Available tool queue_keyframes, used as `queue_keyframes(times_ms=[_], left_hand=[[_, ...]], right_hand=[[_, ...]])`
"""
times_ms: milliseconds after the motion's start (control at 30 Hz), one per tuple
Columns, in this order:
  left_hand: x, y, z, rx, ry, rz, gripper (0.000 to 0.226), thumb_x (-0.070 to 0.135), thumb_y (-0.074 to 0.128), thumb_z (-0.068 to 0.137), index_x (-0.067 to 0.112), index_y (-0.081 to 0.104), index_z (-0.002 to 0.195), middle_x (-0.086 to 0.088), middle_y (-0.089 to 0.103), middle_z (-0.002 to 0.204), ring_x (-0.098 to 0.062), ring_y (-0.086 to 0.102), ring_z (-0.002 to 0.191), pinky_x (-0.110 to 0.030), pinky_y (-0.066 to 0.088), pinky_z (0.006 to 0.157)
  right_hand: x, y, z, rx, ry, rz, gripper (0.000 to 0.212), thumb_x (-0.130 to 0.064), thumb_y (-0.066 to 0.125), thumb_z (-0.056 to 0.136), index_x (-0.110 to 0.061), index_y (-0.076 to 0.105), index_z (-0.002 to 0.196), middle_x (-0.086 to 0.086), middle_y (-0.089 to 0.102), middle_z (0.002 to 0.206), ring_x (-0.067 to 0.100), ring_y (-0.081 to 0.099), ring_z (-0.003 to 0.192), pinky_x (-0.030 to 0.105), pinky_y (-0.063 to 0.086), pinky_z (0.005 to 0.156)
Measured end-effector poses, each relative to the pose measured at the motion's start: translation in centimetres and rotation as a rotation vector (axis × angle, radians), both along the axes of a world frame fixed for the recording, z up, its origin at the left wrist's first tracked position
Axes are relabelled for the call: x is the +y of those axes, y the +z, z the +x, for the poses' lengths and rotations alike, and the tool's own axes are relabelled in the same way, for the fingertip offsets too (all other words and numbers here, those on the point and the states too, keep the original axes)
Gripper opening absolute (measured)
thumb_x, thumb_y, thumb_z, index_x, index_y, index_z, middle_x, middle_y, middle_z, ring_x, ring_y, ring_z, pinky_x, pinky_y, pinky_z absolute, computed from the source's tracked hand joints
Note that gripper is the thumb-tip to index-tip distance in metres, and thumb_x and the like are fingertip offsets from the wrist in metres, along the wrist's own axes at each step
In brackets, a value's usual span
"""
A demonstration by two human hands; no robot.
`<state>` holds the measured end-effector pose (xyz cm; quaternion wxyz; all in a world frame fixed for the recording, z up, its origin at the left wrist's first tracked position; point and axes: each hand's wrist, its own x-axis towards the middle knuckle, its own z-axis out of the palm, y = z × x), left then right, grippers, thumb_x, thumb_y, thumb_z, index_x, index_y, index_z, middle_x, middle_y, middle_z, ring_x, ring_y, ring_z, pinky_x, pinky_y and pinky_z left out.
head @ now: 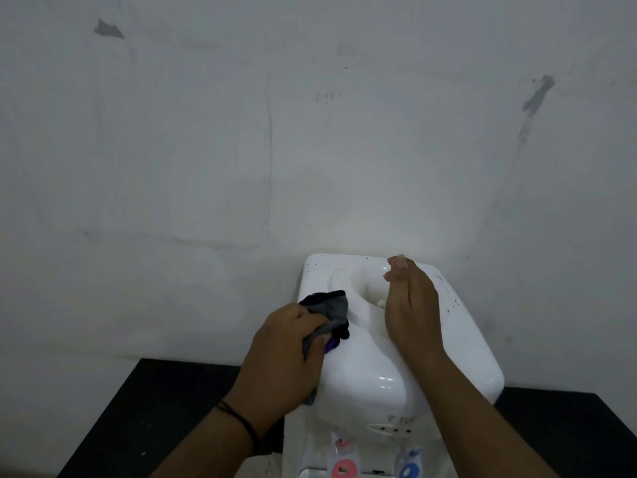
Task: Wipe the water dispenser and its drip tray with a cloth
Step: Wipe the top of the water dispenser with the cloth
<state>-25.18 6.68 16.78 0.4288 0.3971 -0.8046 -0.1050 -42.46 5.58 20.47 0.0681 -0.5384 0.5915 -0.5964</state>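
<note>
The glossy white plastic water dispenser [386, 339] stands at the back edge of a black counter [144, 408], against a scuffed white wall [241, 150]. The left hand [286, 357], a thin black band [241, 422] on its wrist, grips a bunched dark grey-and-black cloth [327, 312] against the dispenser's top near its left edge. The right hand [410, 305] lies with fingers straight along the right side of the round bottle well [368, 284]; red [343, 469] and blue [408, 469] taps show below.
</note>
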Motion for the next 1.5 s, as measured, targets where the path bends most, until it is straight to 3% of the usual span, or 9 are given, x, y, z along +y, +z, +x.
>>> queue_keyframes(times_ms=[200,400,500,600,700,800,900,1167,1500], left_hand=[[3.8,1.5,-3.5,-0.119,-0.131,-0.028,0.020,0.029,0.049,0.090,0.025,0.064,0.102,0.014,0.053,0.088,0.001,0.045,0.081,-0.008,0.032,0.069],[5.2,3.7,-6.7,0.496,0.057,0.176,0.012,0.032,0.055,0.090,0.037,0.065,0.095,0.011,0.063,0.087,-0.003,0.060,0.084,-0.013,0.046,0.070],[6.9,4.8,-10.2,0.711,-0.071,0.408,0.019,0.020,0.054,0.092,0.027,0.068,0.103,0.008,0.070,0.093,-0.008,0.067,0.086,-0.018,0.052,0.071],[8.4,5.4,-13.4,0.865,-0.247,0.644,0.025,0.012,0.048,0.095,0.020,0.070,0.104,0.001,0.074,0.095,-0.014,0.070,0.089,-0.019,0.054,0.070],[8.4,5.6,-14.9,0.959,-0.424,0.806,0.022,0.015,0.056,0.087,0.020,0.072,0.101,-0.004,0.073,0.105,-0.016,0.067,0.100,-0.020,0.053,0.077],[6.5,5.9,-14.1,0.878,-0.319,0.646,0.027,0.034,0.054,0.081,0.022,0.074,0.095,-0.006,0.073,0.104,-0.018,0.066,0.102,-0.032,0.049,0.090],[3.7,6.6,-11.9,0.939,-0.004,0.412,0.027,0.021,0.039,0.098,0.016,0.066,0.098,-0.010,0.072,0.094,-0.024,0.066,0.094,-0.040,0.051,0.087],[-0.1,4.4,-12.0,0.816,0.215,0.234,0.029,0.024,0.035,0.101,0.021,0.057,0.119,0.002,0.063,0.111,-0.008,0.056,0.107,-0.019,0.043,0.092],[-1.0,4.0,-13.5,0.556,0.191,0.059,0.039,0.040,0.032,0.091,0.026,0.056,0.118,0.024,0.054,0.116,0.016,0.045,0.111,0.000,0.030,0.093]], right_hand=[[2.3,1.1,-0.9,-0.226,0.023,-0.106,0.044,-0.046,0.027,0.088,-0.021,0.062,0.099,-0.010,0.063,0.092,0.005,0.057,0.093,0.023,0.043,0.086],[10.0,1.2,-3.8,-0.233,0.104,0.080,0.016,-0.043,0.051,0.090,-0.035,0.063,0.083,-0.019,0.065,0.085,-0.005,0.058,0.084,0.010,0.043,0.068],[11.8,0.8,-4.0,-0.263,0.276,0.192,0.027,-0.052,0.051,0.076,-0.044,0.061,0.100,-0.029,0.061,0.096,-0.017,0.055,0.090,0.003,0.043,0.069],[12.3,1.0,-5.0,-0.253,0.300,0.170,0.037,-0.058,0.051,0.071,-0.054,0.058,0.107,-0.029,0.061,0.100,-0.009,0.059,0.093,0.014,0.049,0.074],[11.7,1.1,-7.9,-0.174,0.180,0.115,0.028,-0.032,0.056,0.087,-0.056,0.055,0.100,-0.022,0.061,0.095,-0.011,0.055,0.090,0.006,0.043,0.070],[10.6,1.2,-11.3,-0.086,0.113,0.119,0.040,-0.014,0.055,0.090,-0.045,0.055,0.115,-0.022,0.059,0.106,-0.011,0.054,0.094,0.000,0.037,0.074],[9.3,1.2,-13.3,0.081,0.038,0.125,0.040,-0.012,0.050,0.091,-0.030,0.051,0.128,-0.013,0.054,0.106,-0.001,0.049,0.093,0.000,0.034,0.075],[5.8,-1.4,-7.2,0.839,0.183,0.135,0.046,-0.009,0.069,0.063,-0.021,0.062,0.107,0.004,0.058,0.103,0.023,0.058,0.094,0.030,0.053,0.069],[3.5,-2.1,-10.0,0.869,0.218,0.118,0.043,0.001,0.067,0.060,-0.019,0.065,0.098,-0.003,0.060,0.102,0.022,0.055,0.096,0.033,0.052,0.066]])
